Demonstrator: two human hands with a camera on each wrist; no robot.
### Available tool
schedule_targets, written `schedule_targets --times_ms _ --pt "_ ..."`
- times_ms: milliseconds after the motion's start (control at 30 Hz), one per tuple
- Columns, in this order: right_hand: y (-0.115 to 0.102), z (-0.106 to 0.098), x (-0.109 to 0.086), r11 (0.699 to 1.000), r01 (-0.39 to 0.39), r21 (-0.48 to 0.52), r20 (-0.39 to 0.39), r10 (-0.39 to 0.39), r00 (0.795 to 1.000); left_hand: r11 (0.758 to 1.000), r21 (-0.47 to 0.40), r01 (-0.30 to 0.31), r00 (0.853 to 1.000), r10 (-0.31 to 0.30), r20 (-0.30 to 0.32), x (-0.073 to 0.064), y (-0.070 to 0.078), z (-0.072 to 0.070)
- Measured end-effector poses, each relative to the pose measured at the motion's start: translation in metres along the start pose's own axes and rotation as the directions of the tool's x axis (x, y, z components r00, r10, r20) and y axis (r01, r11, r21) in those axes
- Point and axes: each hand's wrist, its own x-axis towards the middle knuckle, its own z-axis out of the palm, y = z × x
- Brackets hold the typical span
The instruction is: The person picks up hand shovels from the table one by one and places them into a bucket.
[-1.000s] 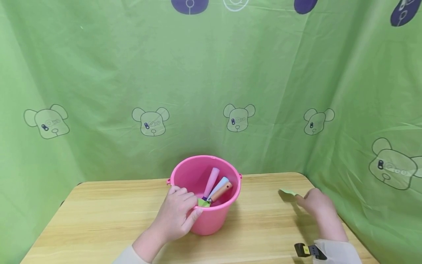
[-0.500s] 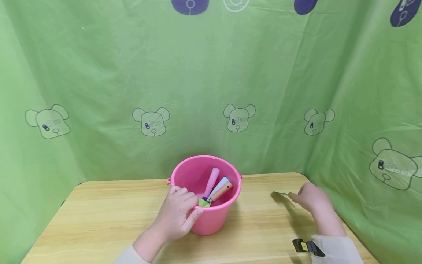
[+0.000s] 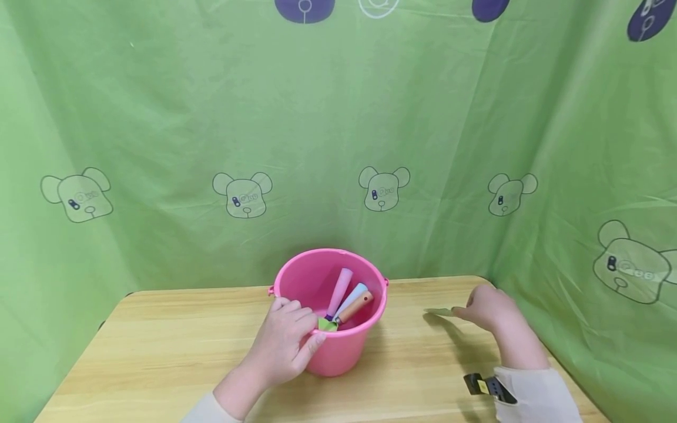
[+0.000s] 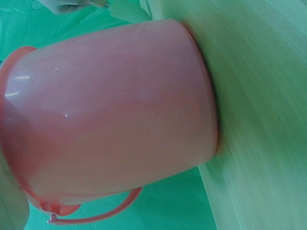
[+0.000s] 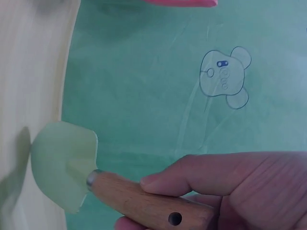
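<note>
A pink bucket (image 3: 338,352) stands upright on the table. My left hand (image 3: 282,338) grips its near-left rim, fingers over the edge and thumb outside. Inside lean tools with a purple handle (image 3: 339,292), a light blue handle (image 3: 353,298) and a wooden handle (image 3: 355,308), plus a green tool head (image 3: 327,325); their lower ends are partly hidden. To the right, my right hand (image 3: 492,308) holds a small hand shovel (image 5: 62,163) by its wooden handle (image 5: 139,199). Its pale green blade points left, just above the table.
The wooden table (image 3: 174,346) ends at a green cloth backdrop (image 3: 317,141) behind, with more cloth along both sides. A pink bail handle (image 4: 110,213) hangs at the bucket's side. A black strap device (image 3: 492,388) sits on my right sleeve.
My right hand has moved left and slightly away from me with the shovel, toward the bucket. The shovel's blade has turned and looks flatter. My left hand and the bucket have not moved.
</note>
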Motion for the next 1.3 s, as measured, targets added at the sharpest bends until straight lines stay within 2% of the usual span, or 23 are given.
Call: schedule_targets --times_ms 567,1067,1300 --pt "-0.03 -0.002 -0.001 0.987 0.126 -0.099 0.011 -0.125 0.992 1.0 0.005 0.0 1.0 0.0 0.007 0.0 0.0 -0.001" --pt "-0.058 -0.005 -0.005 0.984 0.174 -0.036 0.117 -0.169 0.979 1.0 0.001 0.002 1.0 -0.002 0.008 0.001 0.0 -0.001" --pt "-0.067 -0.006 -0.006 0.983 0.181 -0.043 0.145 -0.173 0.974 1.0 -0.001 0.007 1.0 -0.007 0.015 0.001 0.0 -0.003"
